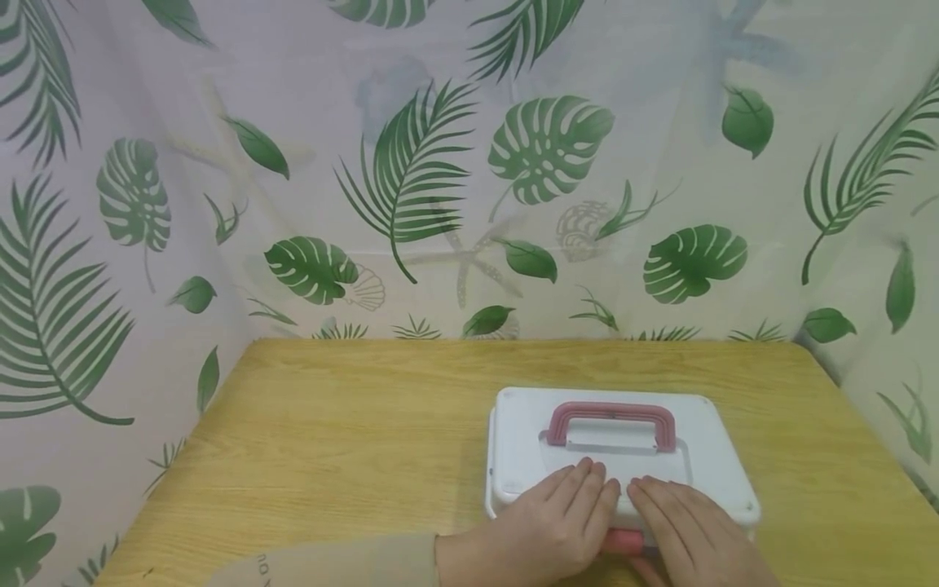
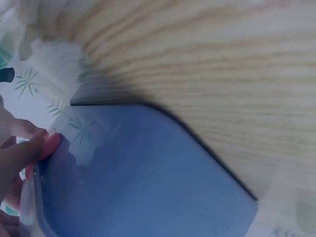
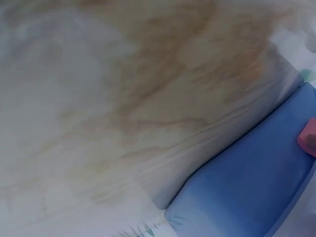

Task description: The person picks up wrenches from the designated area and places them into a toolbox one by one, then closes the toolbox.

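Observation:
A white-lidded storage box (image 1: 711,456) with a pink carrying handle (image 1: 612,410) sits on the table, right of centre in the head view. Both hands are at its front edge. My left hand (image 1: 550,522) lays its fingers over the lid, and its thumb is at the pink latch (image 2: 51,144) in the left wrist view. Close beside it, my right hand (image 1: 697,530) rests its fingers on the lid too, its thumb low at the front by the latch. The box's side looks bluish in both wrist views. The hands hide most of the front face.
The wood-grain table (image 1: 330,440) extends left of the box and behind it. A leaf-patterned white sheet (image 1: 440,179) hangs behind the table and along both sides. A light sleeve (image 1: 352,561) covers the left forearm.

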`<act>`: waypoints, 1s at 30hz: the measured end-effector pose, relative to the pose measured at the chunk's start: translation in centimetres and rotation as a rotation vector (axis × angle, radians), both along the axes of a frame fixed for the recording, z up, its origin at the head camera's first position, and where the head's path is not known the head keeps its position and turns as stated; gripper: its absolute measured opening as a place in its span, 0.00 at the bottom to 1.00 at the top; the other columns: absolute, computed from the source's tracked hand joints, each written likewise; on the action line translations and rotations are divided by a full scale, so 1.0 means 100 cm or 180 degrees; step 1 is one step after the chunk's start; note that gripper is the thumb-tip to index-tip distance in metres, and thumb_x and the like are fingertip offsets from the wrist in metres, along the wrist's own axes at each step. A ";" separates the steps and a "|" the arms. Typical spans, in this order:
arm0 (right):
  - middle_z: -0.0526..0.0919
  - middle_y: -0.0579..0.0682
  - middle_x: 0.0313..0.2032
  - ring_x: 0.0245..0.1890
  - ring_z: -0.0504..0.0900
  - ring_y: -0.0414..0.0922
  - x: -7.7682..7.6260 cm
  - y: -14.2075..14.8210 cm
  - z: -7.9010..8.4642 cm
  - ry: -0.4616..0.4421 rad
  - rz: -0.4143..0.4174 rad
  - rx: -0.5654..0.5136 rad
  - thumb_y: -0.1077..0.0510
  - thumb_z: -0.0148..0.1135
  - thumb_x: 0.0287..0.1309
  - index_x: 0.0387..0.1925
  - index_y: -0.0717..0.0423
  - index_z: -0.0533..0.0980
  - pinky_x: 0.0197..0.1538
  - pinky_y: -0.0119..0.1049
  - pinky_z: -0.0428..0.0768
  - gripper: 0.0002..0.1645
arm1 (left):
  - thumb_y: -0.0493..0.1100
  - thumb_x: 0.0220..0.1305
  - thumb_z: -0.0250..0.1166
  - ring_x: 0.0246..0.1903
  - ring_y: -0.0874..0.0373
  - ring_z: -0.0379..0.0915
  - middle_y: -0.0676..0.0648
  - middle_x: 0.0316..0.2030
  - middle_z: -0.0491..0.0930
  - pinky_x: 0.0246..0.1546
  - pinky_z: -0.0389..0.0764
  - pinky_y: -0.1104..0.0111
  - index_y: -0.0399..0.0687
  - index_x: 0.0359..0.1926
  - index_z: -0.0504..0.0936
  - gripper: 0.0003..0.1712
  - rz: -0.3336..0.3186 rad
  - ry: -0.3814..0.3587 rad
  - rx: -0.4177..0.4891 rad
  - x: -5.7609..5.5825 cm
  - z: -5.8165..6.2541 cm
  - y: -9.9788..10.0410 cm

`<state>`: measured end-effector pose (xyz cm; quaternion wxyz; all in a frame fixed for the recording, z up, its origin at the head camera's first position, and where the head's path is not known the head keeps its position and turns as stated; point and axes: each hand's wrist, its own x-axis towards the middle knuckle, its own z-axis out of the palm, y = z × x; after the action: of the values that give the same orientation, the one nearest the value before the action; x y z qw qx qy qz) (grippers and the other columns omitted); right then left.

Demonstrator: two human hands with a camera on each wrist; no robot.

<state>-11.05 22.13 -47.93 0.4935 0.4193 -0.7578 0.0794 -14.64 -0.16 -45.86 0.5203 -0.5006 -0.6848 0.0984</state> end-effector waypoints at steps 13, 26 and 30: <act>0.87 0.69 0.47 0.61 0.80 0.55 -0.001 0.006 -0.001 -0.0037 0.0064 0.0025 0.44 0.47 0.82 0.50 0.77 0.80 0.85 0.38 0.57 0.35 | 0.61 0.79 0.58 0.42 0.60 0.91 0.49 0.40 0.92 0.47 0.89 0.73 0.45 0.46 0.89 0.26 -0.0137 0.0048 0.0083 0.001 0.013 0.001; 0.62 0.57 0.81 0.84 0.57 0.46 0.001 0.020 0.008 -0.0378 0.0148 0.0149 0.41 0.45 0.84 0.62 0.76 0.76 0.86 0.38 0.53 0.39 | 0.75 0.68 0.60 0.64 0.53 0.83 0.46 0.61 0.86 0.72 0.77 0.63 0.46 0.65 0.81 0.43 0.0364 -0.0948 -0.0451 0.010 0.021 -0.012; 0.61 0.55 0.81 0.83 0.58 0.44 0.002 0.020 0.024 -0.0381 0.0164 0.0100 0.40 0.46 0.83 0.58 0.76 0.78 0.85 0.36 0.54 0.39 | 0.74 0.68 0.60 0.68 0.49 0.79 0.43 0.63 0.85 0.75 0.73 0.60 0.43 0.66 0.80 0.45 0.0366 -0.1112 -0.0396 0.007 0.030 -0.022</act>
<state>-10.82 24.10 -45.55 0.4386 0.4409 -0.7760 0.1051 -13.94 -2.41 -42.81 0.3552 -0.5013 -0.7848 0.0817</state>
